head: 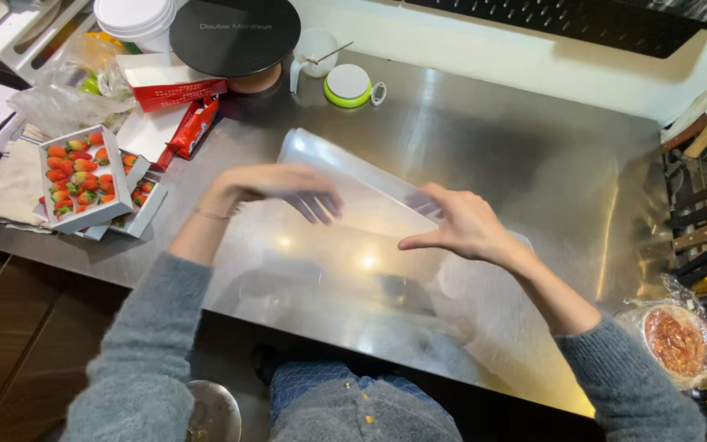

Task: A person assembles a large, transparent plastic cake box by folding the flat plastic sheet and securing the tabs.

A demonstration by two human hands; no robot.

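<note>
We see two hands at the centre of the frame and one clear, flexible plastic sheet (353, 192) between them, curling up off the brushed stainless-steel worktop (533, 155). The sheet is glossy and see-through, its far edge rolled into a soft tube shape, with glare spots along its near part. The left hand (276, 187) lies on top of the sheet with fingers spread and bent, pressing rather than pinching. The right hand (461, 225) rests open on the sheet's right part, thumb stretched along its edge. At the left of the frame sit two white trays of red strawberries (83, 176). One black round turntable (235, 34) stands at the upper middle, one wrapped round pastry (677, 340) at the lower right.
</note>
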